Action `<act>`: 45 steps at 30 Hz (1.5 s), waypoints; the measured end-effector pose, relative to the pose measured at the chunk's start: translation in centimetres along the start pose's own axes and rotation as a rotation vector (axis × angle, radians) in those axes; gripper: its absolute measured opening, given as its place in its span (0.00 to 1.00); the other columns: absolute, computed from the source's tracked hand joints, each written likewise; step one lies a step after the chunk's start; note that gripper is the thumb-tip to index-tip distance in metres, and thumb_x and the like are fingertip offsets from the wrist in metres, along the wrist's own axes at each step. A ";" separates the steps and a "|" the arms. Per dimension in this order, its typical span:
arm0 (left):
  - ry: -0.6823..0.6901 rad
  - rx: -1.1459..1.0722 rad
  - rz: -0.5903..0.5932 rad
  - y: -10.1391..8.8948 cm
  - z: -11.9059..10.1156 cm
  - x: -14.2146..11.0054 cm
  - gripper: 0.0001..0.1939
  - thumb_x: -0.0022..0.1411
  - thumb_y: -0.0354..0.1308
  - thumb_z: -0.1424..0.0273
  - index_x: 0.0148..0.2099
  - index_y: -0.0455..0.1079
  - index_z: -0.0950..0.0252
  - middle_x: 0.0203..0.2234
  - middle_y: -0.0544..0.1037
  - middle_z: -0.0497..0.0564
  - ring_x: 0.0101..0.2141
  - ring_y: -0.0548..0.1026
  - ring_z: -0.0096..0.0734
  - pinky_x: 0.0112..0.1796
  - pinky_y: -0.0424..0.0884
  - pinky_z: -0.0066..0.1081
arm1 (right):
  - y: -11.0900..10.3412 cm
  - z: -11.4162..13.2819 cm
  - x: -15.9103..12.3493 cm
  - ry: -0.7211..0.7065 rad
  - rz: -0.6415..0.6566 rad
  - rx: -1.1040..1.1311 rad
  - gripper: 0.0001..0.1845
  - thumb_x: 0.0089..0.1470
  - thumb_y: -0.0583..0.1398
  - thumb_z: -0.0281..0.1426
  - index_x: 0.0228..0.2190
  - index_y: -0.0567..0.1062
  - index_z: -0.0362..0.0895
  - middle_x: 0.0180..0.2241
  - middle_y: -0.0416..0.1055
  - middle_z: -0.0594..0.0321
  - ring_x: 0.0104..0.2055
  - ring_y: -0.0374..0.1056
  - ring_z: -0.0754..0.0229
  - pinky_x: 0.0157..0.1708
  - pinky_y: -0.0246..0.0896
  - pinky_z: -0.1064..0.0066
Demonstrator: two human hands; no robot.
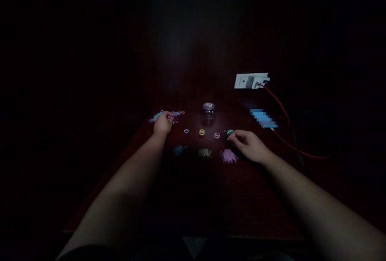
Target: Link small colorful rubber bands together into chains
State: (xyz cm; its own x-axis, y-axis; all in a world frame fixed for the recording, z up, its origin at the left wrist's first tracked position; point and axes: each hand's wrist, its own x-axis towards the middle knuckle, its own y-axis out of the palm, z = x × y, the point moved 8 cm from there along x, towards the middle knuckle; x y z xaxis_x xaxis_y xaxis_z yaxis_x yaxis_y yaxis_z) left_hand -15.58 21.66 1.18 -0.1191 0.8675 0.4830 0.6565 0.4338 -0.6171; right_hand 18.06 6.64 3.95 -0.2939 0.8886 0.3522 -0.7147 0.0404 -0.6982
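Note:
My left hand [163, 123] reaches to a mixed pile of thin coloured bands [155, 117] at the far left, its fingers pinched together; what they hold is too small to see. Beside green hair ties [230, 132] is my right hand [249, 144], thumb and fingertips closed, contents hidden. Between the hands lie a blue hair tie [186, 131], yellow hair ties [202, 132] and pink hair ties [216, 135]. Nearer to me are heaps of blue bands [179, 150], yellowish bands [205, 153] and pink-purple bands [229, 156].
A clear lidded jar [208, 111] stands at the back of the dark red table [193, 196]. On the wall, a socket [242, 81] carries a white plug. A red cable [279, 102] runs down to a blurred blue object [263, 118] on the right. The surroundings are very dark.

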 end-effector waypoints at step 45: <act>0.391 -0.440 0.214 1.7 -21.5 -13.7 0.12 0.56 0.62 0.72 0.44 0.69 0.64 0.33 0.79 0.51 0.34 0.78 0.27 0.37 0.75 0.28 | 1.0 1.7 0.4 -0.125 -0.038 0.224 0.10 0.50 0.58 0.35 0.33 0.71 0.41 0.23 0.64 0.66 0.24 0.58 0.66 0.24 0.54 0.74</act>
State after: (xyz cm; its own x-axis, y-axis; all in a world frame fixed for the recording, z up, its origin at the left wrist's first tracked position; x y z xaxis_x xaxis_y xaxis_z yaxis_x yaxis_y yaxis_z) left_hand 3.17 5.26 6.88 0.2756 0.7344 0.6203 0.8908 0.0474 -0.4519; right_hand 16.14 6.27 4.45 -0.3307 0.8243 0.4596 -0.8452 -0.0420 -0.5328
